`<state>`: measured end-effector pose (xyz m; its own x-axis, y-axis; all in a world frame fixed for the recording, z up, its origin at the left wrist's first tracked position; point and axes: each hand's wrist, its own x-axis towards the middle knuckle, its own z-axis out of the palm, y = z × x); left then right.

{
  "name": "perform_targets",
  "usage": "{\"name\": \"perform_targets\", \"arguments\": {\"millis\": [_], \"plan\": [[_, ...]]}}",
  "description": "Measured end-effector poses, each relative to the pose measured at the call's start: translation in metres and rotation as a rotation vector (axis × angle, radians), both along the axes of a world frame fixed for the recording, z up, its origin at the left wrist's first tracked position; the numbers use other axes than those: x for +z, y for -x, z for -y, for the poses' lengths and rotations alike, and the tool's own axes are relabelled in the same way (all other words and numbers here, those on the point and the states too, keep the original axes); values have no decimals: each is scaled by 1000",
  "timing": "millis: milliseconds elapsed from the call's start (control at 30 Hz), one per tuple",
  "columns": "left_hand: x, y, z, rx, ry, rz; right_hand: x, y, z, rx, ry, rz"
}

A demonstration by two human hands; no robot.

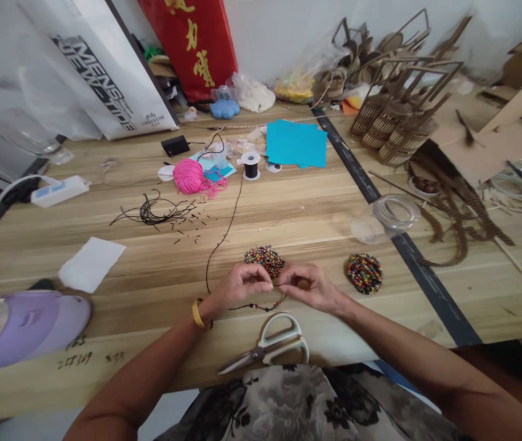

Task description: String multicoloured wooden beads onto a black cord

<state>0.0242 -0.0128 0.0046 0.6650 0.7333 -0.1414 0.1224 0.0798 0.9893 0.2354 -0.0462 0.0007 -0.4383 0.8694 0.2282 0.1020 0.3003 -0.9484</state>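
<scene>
My left hand (246, 285) and my right hand (307, 285) face each other over the table, thumbs and forefingers pinched. A black cord (210, 263) is held between them, a short stretch showing between the fingertips. From the spool of black cord (251, 166) it runs down toward my left wrist. Below my hands hangs a loop strung with several small coloured beads (266, 309). Just beyond my fingers lies a pile of mixed wooden beads (264, 260), partly hidden by them. White-handled scissors (283, 340) lie closest to my body.
A coiled bead bundle (364, 274) lies at right, near clear tubing (396, 212). Cut black cords (160, 210), pink yarn (188, 176) and blue sheets (296, 143) lie farther back. White paper (92, 264) and a purple device (35, 324) are at left; small woven baskets (392, 128) stand back right.
</scene>
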Motion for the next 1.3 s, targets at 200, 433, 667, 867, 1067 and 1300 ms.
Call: {"name": "perform_targets", "arguments": {"millis": [200, 433, 667, 867, 1067, 1300], "plan": [[-2, -1, 3, 13, -55, -41, -1, 3, 0, 17, -87, 83], [-2, -4, 3, 45, -124, -78, -3, 4, 1, -4, -86, 112], [-1, -4, 3, 55, -193, -121, -7, 4, 0, -22, -89, 149], [0, -4, 4, 50, -312, -182, -9, 4, -2, 2, -175, 183], [-4, -3, 4, 59, -457, -198, -10, 4, -1, -5, -169, 197], [-3, -3, 3, 85, -466, -172, -15, 2, -2, -23, -120, 175]]}}
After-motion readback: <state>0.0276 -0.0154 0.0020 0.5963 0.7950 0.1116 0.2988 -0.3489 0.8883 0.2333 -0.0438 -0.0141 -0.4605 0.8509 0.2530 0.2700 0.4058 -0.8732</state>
